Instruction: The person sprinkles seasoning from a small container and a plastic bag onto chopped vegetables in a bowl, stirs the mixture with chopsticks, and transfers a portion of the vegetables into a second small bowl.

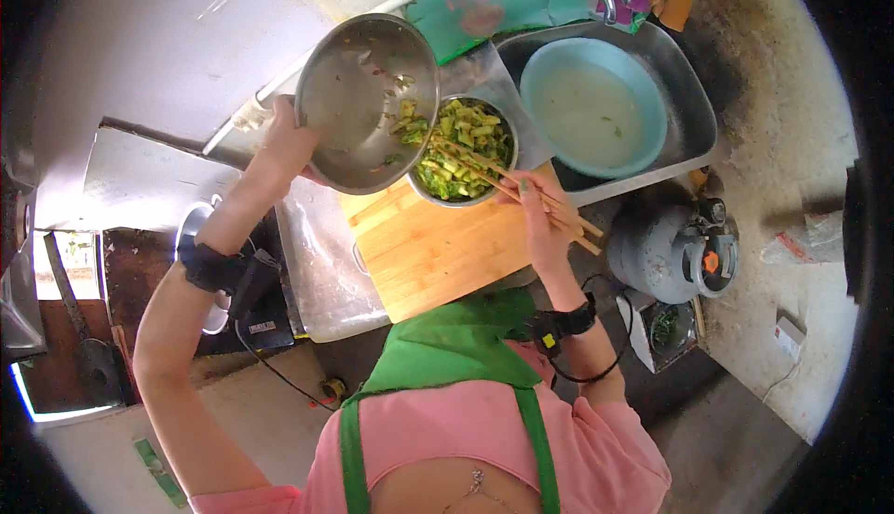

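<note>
My left hand [287, 142] grips the rim of a large metal bowl [349, 114], tilted on its side toward a smaller bowl on its right. Bits of chopped green vegetable [407, 125] cling near the tilted bowl's lower right edge. The smaller metal bowl [511, 155] is full of chopped green vegetables [459, 146] and stands at the far edge of a wooden cutting board [438, 249]. In my right hand [540, 216] is a pair of wooden chopsticks [494, 171], their tips among the vegetables in the smaller bowl.
At the right, a metal sink [694, 123] holds a light blue basin [655, 109] of cloudy water. A grey gas cylinder [643, 249] stands on the floor below it. A faucet [611, 0] rises behind the sink. A black stove [265, 304] lies at the left.
</note>
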### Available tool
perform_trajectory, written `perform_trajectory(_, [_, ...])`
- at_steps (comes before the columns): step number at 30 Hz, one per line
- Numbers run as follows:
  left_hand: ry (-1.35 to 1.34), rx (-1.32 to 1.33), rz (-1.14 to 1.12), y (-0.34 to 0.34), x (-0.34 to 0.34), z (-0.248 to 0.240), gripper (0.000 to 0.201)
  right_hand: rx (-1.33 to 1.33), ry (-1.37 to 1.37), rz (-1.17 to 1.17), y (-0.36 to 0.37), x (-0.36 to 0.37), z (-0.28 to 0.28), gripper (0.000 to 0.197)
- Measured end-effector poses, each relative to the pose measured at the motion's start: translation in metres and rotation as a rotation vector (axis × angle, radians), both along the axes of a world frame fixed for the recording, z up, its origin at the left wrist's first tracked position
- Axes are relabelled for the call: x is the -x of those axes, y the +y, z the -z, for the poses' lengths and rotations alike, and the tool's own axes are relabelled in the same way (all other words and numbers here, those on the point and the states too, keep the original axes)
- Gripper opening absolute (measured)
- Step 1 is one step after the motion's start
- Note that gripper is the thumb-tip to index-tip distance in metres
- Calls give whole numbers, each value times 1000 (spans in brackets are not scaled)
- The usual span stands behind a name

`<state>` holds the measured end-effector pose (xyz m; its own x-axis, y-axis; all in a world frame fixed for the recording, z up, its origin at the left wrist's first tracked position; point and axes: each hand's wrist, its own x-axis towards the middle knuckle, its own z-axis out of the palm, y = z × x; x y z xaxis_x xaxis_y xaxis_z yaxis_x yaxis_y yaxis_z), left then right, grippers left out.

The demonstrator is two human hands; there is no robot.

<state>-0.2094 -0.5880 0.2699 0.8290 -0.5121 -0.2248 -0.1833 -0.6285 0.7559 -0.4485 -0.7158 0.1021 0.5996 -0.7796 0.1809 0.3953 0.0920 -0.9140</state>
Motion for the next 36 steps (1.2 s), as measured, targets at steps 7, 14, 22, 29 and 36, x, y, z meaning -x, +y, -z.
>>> perform_trajectory(7, [-153, -104, 150, -9, -1, 1, 51, 315, -37, 21, -45, -21, -77, 12])
perform_trajectory(14, [-380, -156, 281, -10, -8, -11, 50, 808, -90, 29, -101, -52, -136, 10])
perform_trajectory(22, [-451, -136, 336, -7, -6, -16, 52, 655, -132, -21, -102, -53, -126, 13])
perform_trajectory(29, [-368, -148, 320, -11, -13, -13, 53, 647, -119, -90, -108, -75, -88, 12])
perform_trajectory(36, [-196, -110, 220, -16, 2, -25, 49, 631, 7, -185, -111, -76, -91, 13])
